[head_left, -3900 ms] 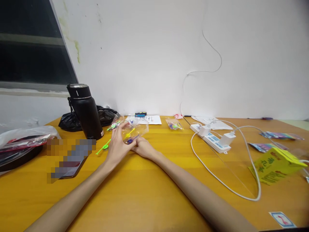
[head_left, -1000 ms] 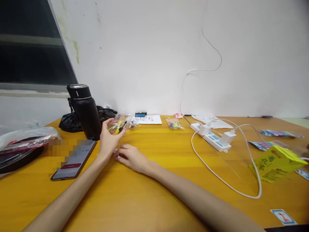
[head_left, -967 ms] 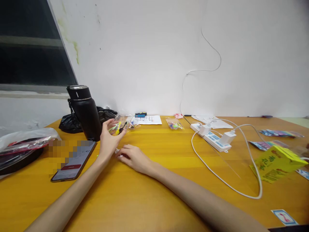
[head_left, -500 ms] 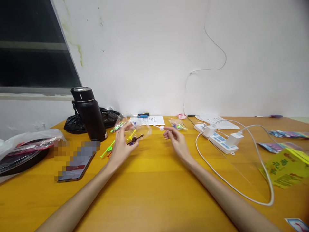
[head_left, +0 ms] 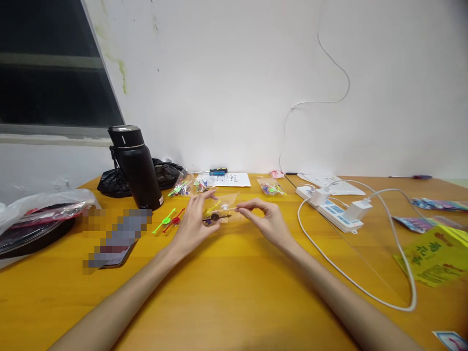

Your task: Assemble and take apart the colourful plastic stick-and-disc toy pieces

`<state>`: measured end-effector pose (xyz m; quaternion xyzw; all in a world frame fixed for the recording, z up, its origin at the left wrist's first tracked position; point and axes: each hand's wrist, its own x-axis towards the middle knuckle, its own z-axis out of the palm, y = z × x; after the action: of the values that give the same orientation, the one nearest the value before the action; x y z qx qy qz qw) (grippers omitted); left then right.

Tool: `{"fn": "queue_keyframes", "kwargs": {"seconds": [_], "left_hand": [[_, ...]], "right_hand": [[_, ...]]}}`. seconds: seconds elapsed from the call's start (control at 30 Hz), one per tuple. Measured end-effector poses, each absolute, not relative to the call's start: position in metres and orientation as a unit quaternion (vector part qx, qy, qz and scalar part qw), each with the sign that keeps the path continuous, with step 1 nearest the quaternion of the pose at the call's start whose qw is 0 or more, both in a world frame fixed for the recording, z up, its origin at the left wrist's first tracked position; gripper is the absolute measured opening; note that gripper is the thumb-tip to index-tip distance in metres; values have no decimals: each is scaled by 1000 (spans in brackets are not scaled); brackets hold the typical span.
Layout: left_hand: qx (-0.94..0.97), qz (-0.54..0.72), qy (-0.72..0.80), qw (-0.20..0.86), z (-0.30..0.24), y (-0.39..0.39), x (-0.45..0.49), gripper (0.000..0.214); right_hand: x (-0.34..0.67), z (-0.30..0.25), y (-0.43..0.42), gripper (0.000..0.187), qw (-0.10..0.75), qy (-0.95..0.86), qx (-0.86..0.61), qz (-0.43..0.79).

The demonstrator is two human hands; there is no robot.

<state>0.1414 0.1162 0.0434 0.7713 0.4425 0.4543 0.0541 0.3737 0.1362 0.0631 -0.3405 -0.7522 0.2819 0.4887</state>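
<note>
A small clear plastic bag (head_left: 224, 208) with yellow, black and purple plastic picks inside hangs just above the orange table (head_left: 226, 292). My left hand (head_left: 192, 225) pinches its left side. My right hand (head_left: 263, 219) pinches a thin white pick at the bag's right edge, its tip at the bag's mouth. A green pick (head_left: 164, 221) and a red pick (head_left: 173, 221) lie loose on the table left of my left hand.
A black flask (head_left: 135, 166) stands at the back left before a black bag (head_left: 161, 174). A phone (head_left: 113, 243) lies left. More pick bags (head_left: 183, 187) and a further small bag (head_left: 271, 186) lie behind. A white power strip (head_left: 331, 209) with chargers and cable sits right, beside a yellow packet (head_left: 435, 253).
My right hand picked a white pick off the table near my left hand, swung right with it, then brought it back to the bag. The bag came lower and nearer.
</note>
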Motion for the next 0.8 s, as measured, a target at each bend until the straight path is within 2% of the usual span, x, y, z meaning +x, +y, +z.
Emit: {"fn": "queue_keyframes", "kwargs": {"seconds": [0.27,0.4,0.53,0.63,0.7,0.8], "left_hand": [[795,434,420,61,45,107,154,73],[789,433,432,59,41,110,151,73],[749,465,468,61,39,120,140,69],[700,506,501,58,40,130,129,68],[669,537,511,63,42,135,124,67],[643,565,513,63,45,138,121,66]], "right_hand": [[365,62,126,13,455,-784,-307,290],[366,60,127,18,431,-812,-296,260],[371,57,134,19,535,-748,-338,203],[370,48,140,18,591,-684,-369,218],[361,36,145,18,556,-695,-382,248],[338,15,153,20,412,-779,-375,288]]}}
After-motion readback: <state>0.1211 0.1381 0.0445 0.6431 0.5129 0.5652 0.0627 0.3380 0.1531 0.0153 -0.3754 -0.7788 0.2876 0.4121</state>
